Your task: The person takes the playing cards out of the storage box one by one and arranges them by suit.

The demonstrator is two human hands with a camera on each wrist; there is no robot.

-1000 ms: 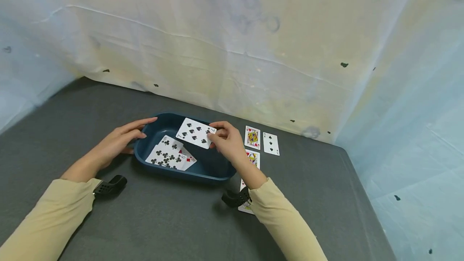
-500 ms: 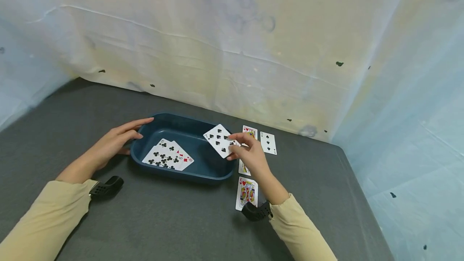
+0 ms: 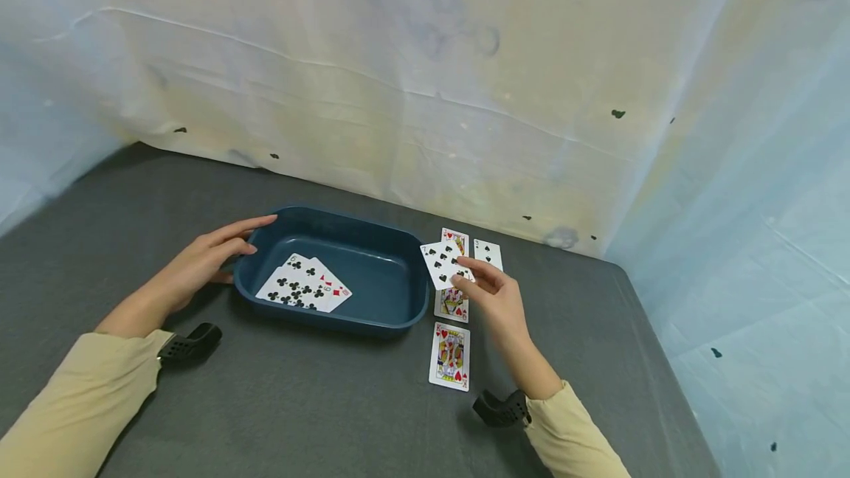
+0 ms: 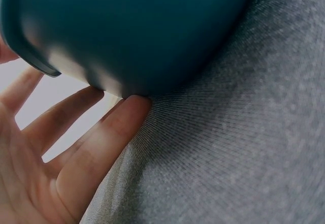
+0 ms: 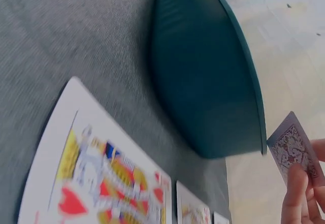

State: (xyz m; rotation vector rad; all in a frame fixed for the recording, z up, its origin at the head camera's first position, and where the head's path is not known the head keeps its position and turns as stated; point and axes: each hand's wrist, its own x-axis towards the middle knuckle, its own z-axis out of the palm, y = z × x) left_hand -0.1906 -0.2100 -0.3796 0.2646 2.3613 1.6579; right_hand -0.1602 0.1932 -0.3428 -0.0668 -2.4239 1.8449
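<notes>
In the head view, my right hand [image 3: 494, 305] pinches a seven of spades [image 3: 437, 262] by its right edge, above the tray's right end and the upright row of cards. The right wrist view shows that card's patterned back [image 5: 292, 150], with fingertips [image 5: 297, 181] on it. A dark blue rectangular tray [image 3: 372, 282] stands on the table. My left hand [image 3: 202, 264] rests against its left end, fingers spread; in the left wrist view the fingertips [image 4: 137, 104] touch the outer wall. Inside the tray lie club cards [image 3: 292, 286] overlapping a diamond card [image 3: 340, 293].
Right of the tray, a king of hearts [image 3: 450, 356] lies nearest, with a queen [image 3: 451, 307] and another red face card [image 3: 454, 233] beyond it. A spade card [image 3: 488, 251] lies beside the farthest one. A pale curtain [image 3: 398, 131] hangs behind the grey table [image 3: 299, 404].
My right hand has carried the seven of spades rightward from over the tray to over the row of face cards. My left hand has stayed at the tray's left end.
</notes>
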